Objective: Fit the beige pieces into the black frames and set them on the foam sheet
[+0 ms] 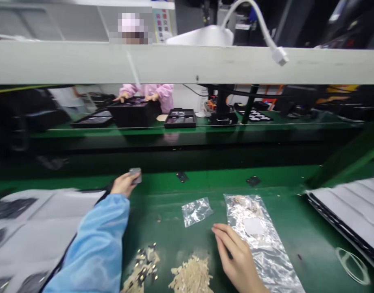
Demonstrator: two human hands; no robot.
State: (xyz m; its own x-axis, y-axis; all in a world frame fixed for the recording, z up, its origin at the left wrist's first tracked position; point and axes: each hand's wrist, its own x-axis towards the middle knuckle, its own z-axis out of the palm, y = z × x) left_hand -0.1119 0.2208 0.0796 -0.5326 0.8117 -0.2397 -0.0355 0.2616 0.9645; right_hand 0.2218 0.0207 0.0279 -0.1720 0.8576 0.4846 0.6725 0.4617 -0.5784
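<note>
My left hand [125, 185], in a blue sleeve, reaches out past the left tray and is closed on a small grey flat piece [136, 175]. The fingertips of my right hand [237, 252] press together over the green bench; anything between them is too small to make out. Just beyond those fingers lies a small transparent plastic bag [197, 211]. A larger transparent bag [260, 240] with beige bits and a white label is beside my right hand. Between my arms are a heap of beige strips [191, 276] and a smaller pile of black and beige pieces [145, 264].
Two small black parts [182, 176] [253, 180] lie farther back. A white-lined tray [52, 228] stands left, another [351, 211] right, near a rubber band [353, 266]. A pale beam [187, 65] crosses above. Behind it, a co-worker in pink [165, 95] handles a black box [132, 114].
</note>
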